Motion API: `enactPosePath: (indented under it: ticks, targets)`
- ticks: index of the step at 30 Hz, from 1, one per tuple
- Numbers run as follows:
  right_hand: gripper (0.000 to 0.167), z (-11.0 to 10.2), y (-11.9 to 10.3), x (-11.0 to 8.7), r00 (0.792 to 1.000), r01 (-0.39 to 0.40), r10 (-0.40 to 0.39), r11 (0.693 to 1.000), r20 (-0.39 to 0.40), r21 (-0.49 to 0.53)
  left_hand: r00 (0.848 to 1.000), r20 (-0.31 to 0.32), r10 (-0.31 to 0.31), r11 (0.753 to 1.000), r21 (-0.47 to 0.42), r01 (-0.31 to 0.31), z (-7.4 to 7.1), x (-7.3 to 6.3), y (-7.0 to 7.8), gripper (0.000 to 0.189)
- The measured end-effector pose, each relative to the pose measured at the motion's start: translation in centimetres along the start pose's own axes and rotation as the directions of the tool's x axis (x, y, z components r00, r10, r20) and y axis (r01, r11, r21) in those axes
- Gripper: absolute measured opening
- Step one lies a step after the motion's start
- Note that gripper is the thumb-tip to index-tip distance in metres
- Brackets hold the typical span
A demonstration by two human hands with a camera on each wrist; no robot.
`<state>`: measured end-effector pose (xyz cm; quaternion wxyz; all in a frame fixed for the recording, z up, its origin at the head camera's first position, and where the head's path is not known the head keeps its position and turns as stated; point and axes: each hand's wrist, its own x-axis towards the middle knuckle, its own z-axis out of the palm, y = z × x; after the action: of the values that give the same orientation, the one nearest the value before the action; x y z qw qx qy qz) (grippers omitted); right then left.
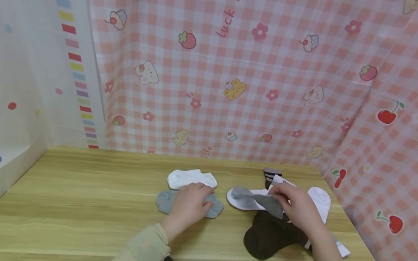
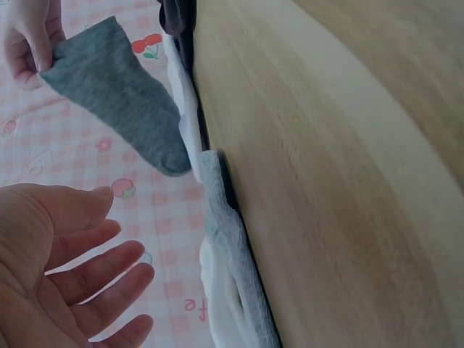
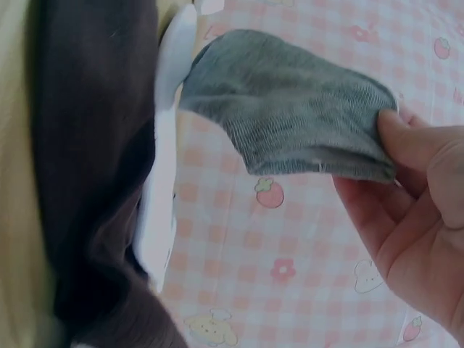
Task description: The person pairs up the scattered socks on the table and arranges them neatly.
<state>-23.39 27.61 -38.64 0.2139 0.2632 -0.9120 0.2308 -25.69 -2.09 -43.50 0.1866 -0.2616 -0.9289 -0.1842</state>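
My right hand (image 1: 298, 207) pinches a grey sock (image 3: 290, 105) by its cuff end, and the sock hangs over a pile of socks on the right. My left hand (image 1: 190, 205) hovers above another grey ankle sock (image 1: 165, 201), with its fingers apart and nothing held, as the left wrist view shows. That sock lies flat on the table, right in front of a white ankle sock (image 1: 190, 178). Below the held sock are a white sock (image 1: 245, 200) and a dark brown sock (image 1: 268, 237).
A wooden table (image 1: 76, 201) carries everything. The pile on the right also has another white sock (image 1: 320, 200) and a dark striped sock (image 1: 268, 176). Pink checked cloth (image 1: 210, 60) hangs behind the table and along its right side; a white dotted sheet (image 1: 16, 56) hangs left.
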Motion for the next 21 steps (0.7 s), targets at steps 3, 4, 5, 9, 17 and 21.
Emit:
enactPosePath:
  ticks: [3,4,5,9,17,21]
  targets:
    - [0.028,0.0,0.3,-0.6,0.997,0.081,-0.081,0.997,0.001,0.014,1.0,-0.003,0.001,1.0,-0.001,-0.001,0.2,0.0,0.0,0.024]
    - [0.029,0.0,0.4,-0.9,0.994,0.109,-0.109,0.994,0.0,0.018,1.0,-0.004,0.002,1.0,0.0,-0.002,0.2,0.0,0.1,0.024]
    - [0.03,0.0,0.5,-1.1,0.991,0.132,-0.132,0.991,0.003,0.027,1.0,-0.005,0.002,1.0,0.0,-0.002,0.3,0.1,0.1,0.024]
    - [0.033,0.0,0.7,-2.0,0.978,0.206,-0.208,0.976,0.026,0.068,1.0,-0.008,0.002,1.0,-0.006,-0.002,0.5,0.1,0.1,0.024]
    - [0.03,0.3,0.9,-3.7,0.946,0.207,-0.262,0.94,0.19,0.27,1.0,0.015,-0.01,1.0,-0.021,0.011,0.7,0.4,0.3,0.024]
    - [0.023,0.8,1.1,-4.2,0.925,0.154,-0.252,0.932,0.285,0.327,0.999,0.037,-0.015,0.999,-0.04,0.016,0.9,0.8,0.6,0.024]
